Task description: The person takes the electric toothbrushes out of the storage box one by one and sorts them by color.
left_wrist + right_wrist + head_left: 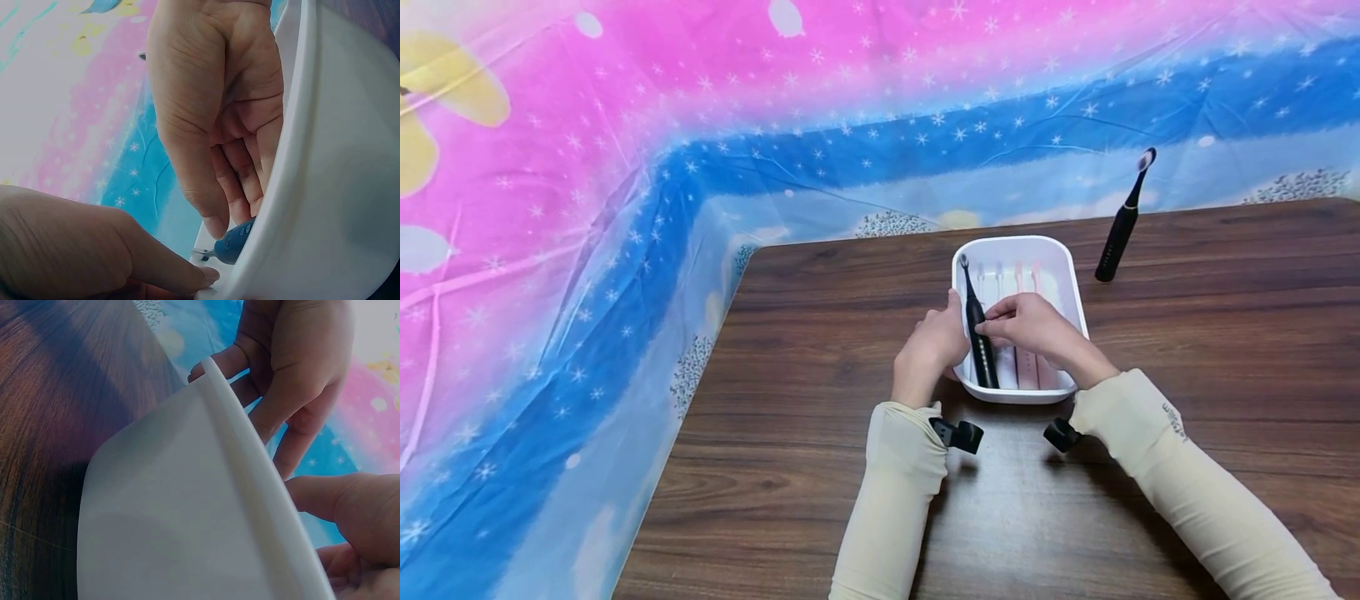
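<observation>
A black electric toothbrush (pixel 987 367) lies lengthwise along the left side of a white plastic box (pixel 1078 312), brush head toward the far end. My right hand (pixel 1033 323) reaches over the box and pinches the middle of the toothbrush's handle with thumb and fingertips. My left hand (pixel 931 346) holds the box's left wall, thumb along the rim and fingers outside. In the left wrist view, the right thumb (pixel 203 181) meets the dark handle (pixel 236 240), while the left thumb (pixel 181 275) lies at the rim. Pale pink and clear strips (pixel 1036 279) show inside the box.
A second black electric toothbrush (pixel 1120 237) stands upright on the brown wooden table (pixel 790 417), behind and right of the box. Patterned pink and blue cloth (pixel 850 108) hangs behind the table and along its left side. Small black cameras (pixel 962 436) sit on both wrists.
</observation>
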Available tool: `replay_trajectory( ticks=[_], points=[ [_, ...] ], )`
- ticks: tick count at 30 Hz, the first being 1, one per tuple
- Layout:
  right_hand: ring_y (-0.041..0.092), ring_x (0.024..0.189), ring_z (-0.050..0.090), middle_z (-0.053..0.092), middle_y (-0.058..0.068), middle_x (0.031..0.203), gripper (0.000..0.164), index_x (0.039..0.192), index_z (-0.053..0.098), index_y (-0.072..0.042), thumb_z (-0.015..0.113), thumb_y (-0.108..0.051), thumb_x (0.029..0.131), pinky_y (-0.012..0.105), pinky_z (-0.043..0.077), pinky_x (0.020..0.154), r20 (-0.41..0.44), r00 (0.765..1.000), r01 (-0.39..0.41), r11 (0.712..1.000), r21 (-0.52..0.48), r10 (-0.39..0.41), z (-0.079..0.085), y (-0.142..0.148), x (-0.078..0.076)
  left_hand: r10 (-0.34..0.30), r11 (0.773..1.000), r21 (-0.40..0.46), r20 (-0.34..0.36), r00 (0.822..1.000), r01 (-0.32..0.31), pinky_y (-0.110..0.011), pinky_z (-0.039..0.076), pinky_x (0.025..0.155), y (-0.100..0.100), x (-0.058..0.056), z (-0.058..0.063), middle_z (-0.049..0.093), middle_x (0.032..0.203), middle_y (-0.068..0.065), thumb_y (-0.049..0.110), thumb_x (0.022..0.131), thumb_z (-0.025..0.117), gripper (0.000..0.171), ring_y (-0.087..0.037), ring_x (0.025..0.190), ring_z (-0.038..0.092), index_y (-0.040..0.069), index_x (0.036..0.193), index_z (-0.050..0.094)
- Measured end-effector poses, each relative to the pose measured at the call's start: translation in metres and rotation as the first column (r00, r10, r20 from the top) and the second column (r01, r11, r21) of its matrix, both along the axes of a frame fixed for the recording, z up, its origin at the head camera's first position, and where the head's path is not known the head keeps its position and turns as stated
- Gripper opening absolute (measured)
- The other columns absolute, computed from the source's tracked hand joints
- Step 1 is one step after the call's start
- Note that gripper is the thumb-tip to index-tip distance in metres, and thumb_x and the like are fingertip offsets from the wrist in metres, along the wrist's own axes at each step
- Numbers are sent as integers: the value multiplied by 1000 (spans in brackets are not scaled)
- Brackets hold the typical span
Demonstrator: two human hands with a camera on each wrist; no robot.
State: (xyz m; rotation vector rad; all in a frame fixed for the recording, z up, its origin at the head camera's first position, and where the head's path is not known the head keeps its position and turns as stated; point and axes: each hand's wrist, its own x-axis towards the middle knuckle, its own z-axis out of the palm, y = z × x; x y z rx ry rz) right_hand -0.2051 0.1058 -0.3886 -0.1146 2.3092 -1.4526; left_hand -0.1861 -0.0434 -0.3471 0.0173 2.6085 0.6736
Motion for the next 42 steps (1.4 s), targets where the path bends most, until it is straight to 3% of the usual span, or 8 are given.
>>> replay_trajectory(
  ticks=[6, 13, 18, 25, 31, 42],
  points=[
    [18, 92, 68, 61, 24, 119, 42, 121, 58, 8, 64, -21, 91, 33, 55, 84, -11, 1000, -21, 1000, 22, 22, 1, -1, 1, -3, 1000, 1, 0, 1000, 3, -28, 52, 53, 0, 0, 0, 41, 146, -18, 10, 98, 47, 71, -32, 123, 47, 18, 156, 6],
    [15, 83, 65, 67, 17, 108, 38, 114, 63, 2, 65, -26, 89, 27, 53, 73, -89, 995, -22, 989, 148, 35, 3, -6, 3, -28, 998, -54, -16, 999, 27, -30, 50, 65, 1, 0, 1, 45, 144, -18, 13, 98, 49, 72, -32, 122, 49, 16, 156, 6],
    [16, 78, 64, 70, 14, 99, 34, 107, 66, 1, 65, -26, 87, 26, 50, 68, -142, 989, -14, 976, 217, 46, 4, -10, 2, -24, 999, -44, -13, 1000, 23, -30, 53, 62, 2, -1, 1, 45, 143, -19, 13, 97, 50, 72, -33, 121, 49, 15, 156, 7],
    [16, 78, 65, 70, 15, 101, 34, 109, 66, 1, 66, -25, 87, 25, 50, 68, -114, 993, -6, 981, 193, 29, 5, -9, 4, -34, 997, -67, -8, 999, 34, -31, 49, 66, 1, -1, 0, 46, 143, -17, 15, 99, 49, 71, -32, 117, 51, 16, 156, 6],
    [17, 82, 66, 69, 16, 104, 34, 111, 65, 1, 65, -24, 89, 26, 51, 70, -103, 994, -7, 989, 150, 23, 3, -8, 5, -15, 999, -43, 6, 1000, 15, -29, 50, 56, 2, 0, 1, 46, 143, -18, 14, 100, 47, 70, -32, 116, 51, 17, 156, 6],
    [24, 96, 66, 67, 19, 112, 39, 120, 60, 3, 64, -22, 91, 34, 55, 83, -114, 993, 26, 996, 81, -17, 7, -6, 5, -7, 1000, -29, -2, 1000, 7, -29, 51, 59, 1, 0, 1, 42, 145, -19, 13, 99, 47, 70, -32, 121, 49, 18, 156, 6]
  ],
)
